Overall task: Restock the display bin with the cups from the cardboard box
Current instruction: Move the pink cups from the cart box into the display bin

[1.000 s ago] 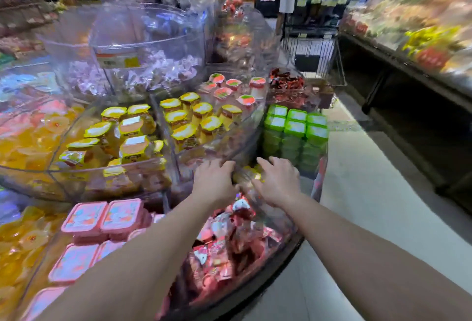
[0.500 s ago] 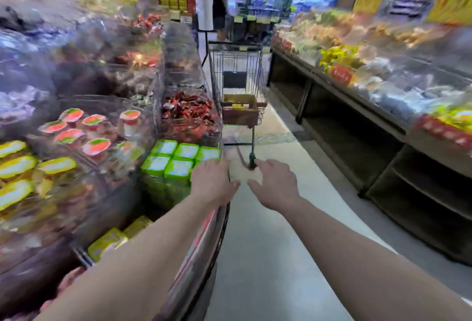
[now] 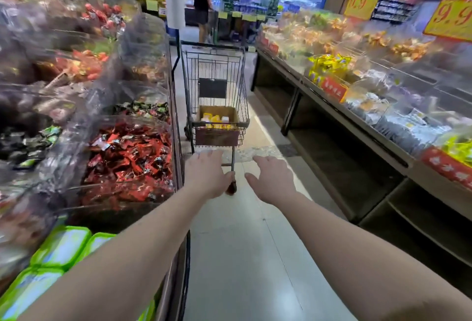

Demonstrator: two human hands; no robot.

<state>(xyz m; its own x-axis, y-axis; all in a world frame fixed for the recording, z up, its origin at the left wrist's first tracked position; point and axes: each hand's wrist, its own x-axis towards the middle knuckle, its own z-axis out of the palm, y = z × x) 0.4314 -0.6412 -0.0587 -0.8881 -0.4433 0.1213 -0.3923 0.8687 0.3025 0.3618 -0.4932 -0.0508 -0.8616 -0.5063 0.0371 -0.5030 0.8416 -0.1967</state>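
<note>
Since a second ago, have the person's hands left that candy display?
Yes. Both the left hand and right hand have left the display's edge and now reach over the aisle floor toward the shopping cart.

blurred: clear plastic display bins (image 3: pixel 63 85) at left | part-hidden: yellow cups (image 3: pixel 215 119) inside brown cardboard box (image 3: pixel 217 111) | cut off: green-lidded tubs (image 3: pixel 61 246) bottom-left, forearms at lower edge
</note>
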